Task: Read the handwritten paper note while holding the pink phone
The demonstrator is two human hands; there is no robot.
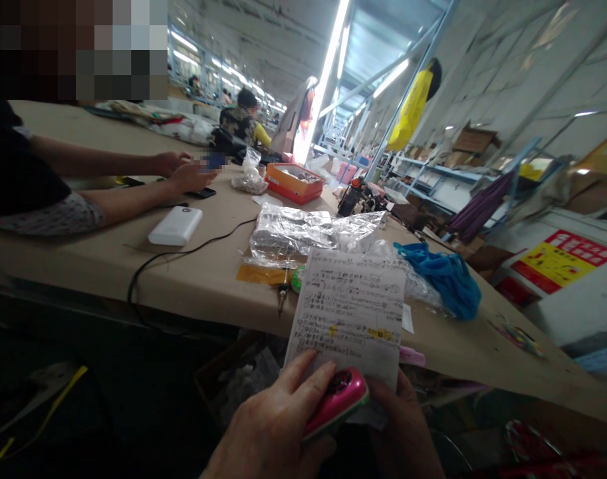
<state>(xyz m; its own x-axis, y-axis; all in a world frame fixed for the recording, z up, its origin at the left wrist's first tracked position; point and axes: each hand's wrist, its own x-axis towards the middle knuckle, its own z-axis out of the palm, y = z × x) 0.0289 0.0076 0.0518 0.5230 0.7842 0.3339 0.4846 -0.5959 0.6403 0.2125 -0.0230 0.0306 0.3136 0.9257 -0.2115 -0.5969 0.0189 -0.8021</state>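
In the lower middle of the head view, my left hand (270, 419) is closed round a rounded pink-and-green gadget (339, 399) with a dark round patch on top. Two of its fingertips rest on the bottom of a handwritten sheet of paper (350, 313). My right hand (405, 426) grips the sheet's lower right corner; its fingers are partly hidden in shadow. The paper is tilted up in front of the table edge, with rows of writing and a few yellow highlighted spots. A pink pen-like object (411, 356) sticks out to its right.
On the brown table (223, 279) lie a soldering-iron-like tool (282, 299), clear plastic bags (293, 229), a blue cloth bag (445, 279), a white power bank (176, 226) with a black cable nearby, and an orange box (294, 183). At left, another person's hands (191, 173) hold a blurred object.
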